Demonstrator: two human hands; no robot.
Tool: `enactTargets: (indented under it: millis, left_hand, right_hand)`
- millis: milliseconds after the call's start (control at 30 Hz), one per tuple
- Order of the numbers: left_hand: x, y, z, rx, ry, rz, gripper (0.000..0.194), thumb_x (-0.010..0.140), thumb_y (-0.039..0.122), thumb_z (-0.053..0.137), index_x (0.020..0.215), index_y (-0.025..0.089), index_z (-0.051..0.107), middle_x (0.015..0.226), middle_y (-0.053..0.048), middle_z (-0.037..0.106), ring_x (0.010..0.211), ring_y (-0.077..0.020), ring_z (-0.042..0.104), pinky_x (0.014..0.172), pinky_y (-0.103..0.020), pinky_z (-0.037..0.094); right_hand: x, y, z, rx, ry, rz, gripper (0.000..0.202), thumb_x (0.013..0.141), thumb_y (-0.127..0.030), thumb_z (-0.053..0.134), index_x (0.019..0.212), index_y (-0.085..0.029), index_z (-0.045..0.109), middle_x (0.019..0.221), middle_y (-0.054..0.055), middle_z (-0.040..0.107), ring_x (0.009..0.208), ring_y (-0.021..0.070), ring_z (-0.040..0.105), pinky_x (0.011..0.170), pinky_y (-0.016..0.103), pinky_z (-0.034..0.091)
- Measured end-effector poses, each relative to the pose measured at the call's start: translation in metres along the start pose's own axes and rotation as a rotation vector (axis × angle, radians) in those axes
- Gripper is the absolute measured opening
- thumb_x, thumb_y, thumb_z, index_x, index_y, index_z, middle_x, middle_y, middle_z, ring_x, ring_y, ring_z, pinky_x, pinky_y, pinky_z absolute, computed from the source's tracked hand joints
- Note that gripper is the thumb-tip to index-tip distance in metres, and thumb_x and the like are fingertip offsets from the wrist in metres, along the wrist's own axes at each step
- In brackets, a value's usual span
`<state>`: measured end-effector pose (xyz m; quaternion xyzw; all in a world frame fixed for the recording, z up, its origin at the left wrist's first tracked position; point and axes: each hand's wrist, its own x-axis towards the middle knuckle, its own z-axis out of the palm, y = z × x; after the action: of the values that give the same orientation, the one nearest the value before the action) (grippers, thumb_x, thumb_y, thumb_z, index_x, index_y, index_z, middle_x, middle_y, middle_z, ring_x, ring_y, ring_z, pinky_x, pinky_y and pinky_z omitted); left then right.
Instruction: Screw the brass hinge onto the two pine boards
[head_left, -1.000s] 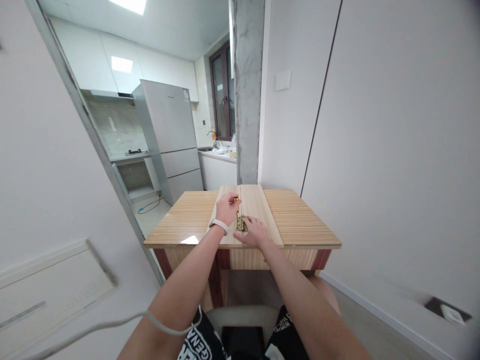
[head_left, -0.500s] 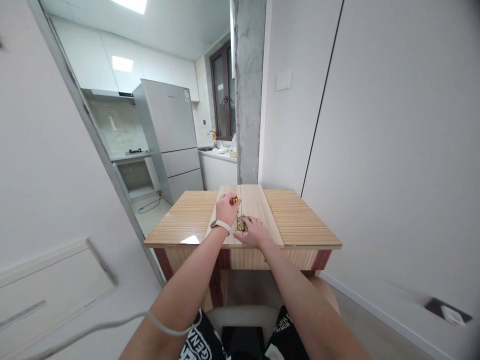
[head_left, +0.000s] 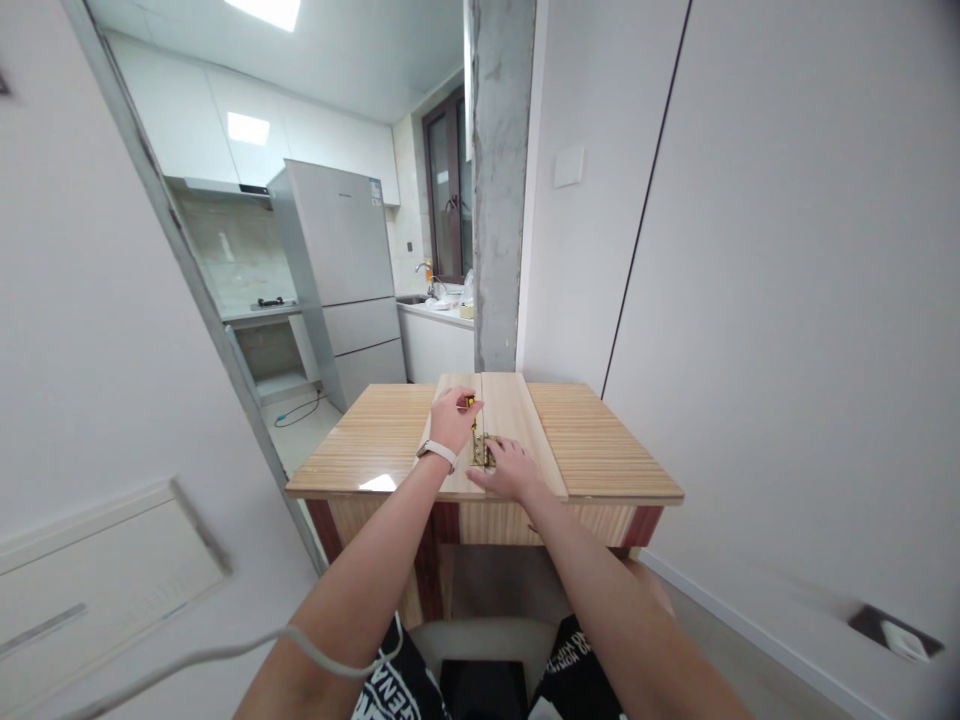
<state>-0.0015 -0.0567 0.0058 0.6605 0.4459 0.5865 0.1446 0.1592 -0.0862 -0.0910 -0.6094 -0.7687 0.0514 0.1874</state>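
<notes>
Two pale wooden boards [head_left: 516, 400] lie side by side on a striped wooden table, with a narrow seam between them. A brass-coloured hinge [head_left: 479, 452] sits over this seam near the front. My left hand [head_left: 453, 418], with a white-banded bracelet on its wrist, is closed around the yellow-and-black handle of a screwdriver [head_left: 471, 402]. The screwdriver stands roughly upright, its tip at the hinge's left leaf. Thumb and fingers of my right hand [head_left: 510, 468] hold the hinge's right leaf against the board, partly covering it.
The table [head_left: 600, 440] extends left and right of the boards. A white cable [head_left: 292, 632] crosses over my left forearm. A plastered column [head_left: 499, 200] and a white wall [head_left: 750, 300] stand behind and right. A grey refrigerator [head_left: 341, 240] is in the kitchen.
My left fingers have shifted slightly on the screwdriver handle. The hinge, the boards and my right hand stay in place; the camera view has moved a little.
</notes>
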Motion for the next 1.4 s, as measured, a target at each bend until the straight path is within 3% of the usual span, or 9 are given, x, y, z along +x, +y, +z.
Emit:
enactTargets:
  millis: [200,333,400,533,700,800,933,1067,1400]
  left_hand:
    - [0.015,0.014,-0.012,-0.040,-0.005,0.042,0.015,0.083,0.018,0.081,0.097,0.020,0.076,0.100,-0.006,0.070,0.086,-0.0166,0.069,0.080,-0.031,0.059]
    - [0.016,0.018,-0.011,-0.091,-0.068,0.031,0.016,0.082,0.018,0.082,0.096,0.019,0.075,0.097,-0.006,0.073,0.086,-0.0169,0.070,0.078,-0.030,0.059]
    - [0.014,0.020,-0.006,-0.122,-0.111,0.020,0.015,0.083,0.021,0.082,0.096,0.019,0.075,0.095,-0.005,0.074,0.085,-0.0173,0.070,0.078,-0.031,0.059]
    - [0.011,0.020,0.004,-0.212,-0.202,0.051,0.017,0.086,0.026,0.080,0.101,0.020,0.075,0.098,-0.005,0.075,0.089,-0.0169,0.071,0.083,-0.030,0.059]
    - [0.014,-0.030,0.002,-0.241,-0.198,-0.079,0.027,0.095,0.029,0.069,0.121,0.020,0.069,0.103,-0.008,0.074,0.084,-0.0154,0.071,0.077,-0.029,0.059]
    - [0.013,-0.078,-0.005,0.033,-0.204,-0.182,0.016,0.092,0.020,0.069,0.108,0.018,0.072,0.098,-0.008,0.075,0.080,-0.0163,0.070,0.080,-0.032,0.058]
    - [0.006,-0.117,-0.005,0.379,-0.351,-0.155,0.030,0.087,0.009,0.066,0.116,0.018,0.072,0.108,-0.010,0.074,0.095,-0.0196,0.071,0.095,-0.036,0.055]
    - [-0.001,-0.127,0.003,0.443,-0.379,-0.149,0.029,0.084,0.007,0.068,0.111,0.016,0.075,0.112,-0.014,0.073,0.105,-0.0236,0.070,0.102,-0.037,0.051]
    - [-0.008,-0.135,0.011,0.516,-0.415,-0.172,0.017,0.088,0.011,0.061,0.086,0.021,0.075,0.098,-0.010,0.073,0.099,-0.0237,0.068,0.094,-0.035,0.052]
  right_hand:
    - [0.011,-0.009,-0.026,-0.005,0.055,-0.120,0.088,0.073,-0.073,0.078,0.142,-0.022,0.062,0.149,0.019,0.055,0.140,0.0394,0.044,0.117,0.051,0.030]
    - [0.026,-0.027,-0.062,0.361,0.262,-0.189,0.071,0.086,-0.058,0.070,0.144,-0.021,0.056,0.141,0.014,0.062,0.132,0.0304,0.054,0.112,0.046,0.041]
    - [0.033,-0.037,-0.075,0.582,0.273,-0.270,0.057,0.090,-0.046,0.064,0.142,-0.024,0.056,0.137,0.010,0.065,0.124,0.0257,0.060,0.108,0.042,0.046]
    - [0.037,-0.041,-0.081,0.821,0.357,-0.235,0.041,0.093,-0.033,0.054,0.133,-0.024,0.058,0.126,0.009,0.070,0.114,0.0232,0.065,0.101,0.040,0.051]
    - [0.029,-0.014,-0.086,0.916,0.434,-0.125,0.031,0.096,-0.041,0.057,0.123,-0.026,0.057,0.097,0.003,0.070,0.085,0.0196,0.064,0.082,0.035,0.052]
    - [0.022,0.002,-0.096,0.984,0.491,-0.036,0.031,0.096,-0.056,0.060,0.102,-0.026,0.061,0.077,-0.001,0.061,0.072,0.0175,0.057,0.067,0.029,0.047]
    - [0.015,0.012,-0.100,1.053,0.478,0.017,0.049,0.097,-0.070,0.055,0.077,-0.025,0.055,0.064,-0.003,0.051,0.060,0.0148,0.046,0.056,0.027,0.038]
    - [0.013,0.014,-0.091,1.044,0.463,0.019,0.055,0.099,-0.071,0.050,0.070,-0.025,0.051,0.063,-0.002,0.050,0.060,0.0151,0.046,0.057,0.028,0.038]
    - [0.013,0.017,-0.079,1.118,0.438,0.053,0.053,0.094,-0.072,0.056,0.070,-0.025,0.051,0.060,-0.003,0.049,0.056,0.0145,0.045,0.053,0.027,0.037]
